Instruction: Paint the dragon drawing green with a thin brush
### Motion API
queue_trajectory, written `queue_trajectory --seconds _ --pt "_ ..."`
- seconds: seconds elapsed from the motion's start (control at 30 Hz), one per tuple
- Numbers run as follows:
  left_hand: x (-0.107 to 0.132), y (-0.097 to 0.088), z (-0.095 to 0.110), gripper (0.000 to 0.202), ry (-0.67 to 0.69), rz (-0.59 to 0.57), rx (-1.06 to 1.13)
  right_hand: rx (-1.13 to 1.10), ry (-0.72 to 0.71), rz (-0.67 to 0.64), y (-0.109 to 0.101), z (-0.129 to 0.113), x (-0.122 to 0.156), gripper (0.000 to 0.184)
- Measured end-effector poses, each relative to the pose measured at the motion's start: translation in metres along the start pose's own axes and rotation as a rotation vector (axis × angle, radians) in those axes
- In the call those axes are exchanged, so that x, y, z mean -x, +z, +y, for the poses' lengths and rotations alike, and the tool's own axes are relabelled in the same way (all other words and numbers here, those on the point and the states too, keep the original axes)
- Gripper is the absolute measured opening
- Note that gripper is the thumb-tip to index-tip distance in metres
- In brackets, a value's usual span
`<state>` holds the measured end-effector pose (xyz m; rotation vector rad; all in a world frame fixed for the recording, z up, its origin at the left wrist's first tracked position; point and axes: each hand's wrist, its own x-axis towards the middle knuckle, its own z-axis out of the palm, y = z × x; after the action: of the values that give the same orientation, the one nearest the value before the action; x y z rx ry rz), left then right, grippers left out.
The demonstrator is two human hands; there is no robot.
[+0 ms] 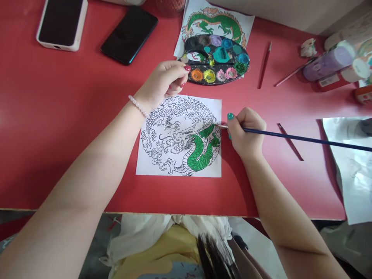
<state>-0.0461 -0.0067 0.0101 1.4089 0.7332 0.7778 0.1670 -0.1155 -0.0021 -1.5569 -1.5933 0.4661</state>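
A dragon line drawing (174, 131) on white paper lies on the red table (58, 135), its lower right part painted green. My right hand (245, 130) is closed round a long blue paintbrush (305, 138), whose tip touches the drawing's right edge. My left hand (164, 83), with a bead bracelet at the wrist, rests with curled fingers on the paper's top left corner, beside the black oval palette (216, 60) of coloured paints.
A finished green dragon print (216, 19) lies under the palette. Two phones (61, 23) (129, 33) sit at the back left. A red pencil (264, 65), another brush (293, 73), paint tubes (328, 64) and a foil sheet (351, 162) lie right.
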Motion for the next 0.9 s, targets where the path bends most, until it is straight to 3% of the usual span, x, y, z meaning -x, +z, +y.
queue_trajectory --seconds 0.37,0.9 --pt "-0.0037 0.0 -0.0048 0.027 0.077 0.012 0.157 -0.012 -0.004 0.0 0.0002 0.0002 0.0005 0.039" --pt "0.0006 -0.0006 0.0015 0.024 0.059 -0.028 0.063 0.04 -0.026 0.008 0.0 -0.0007 0.0004 0.04"
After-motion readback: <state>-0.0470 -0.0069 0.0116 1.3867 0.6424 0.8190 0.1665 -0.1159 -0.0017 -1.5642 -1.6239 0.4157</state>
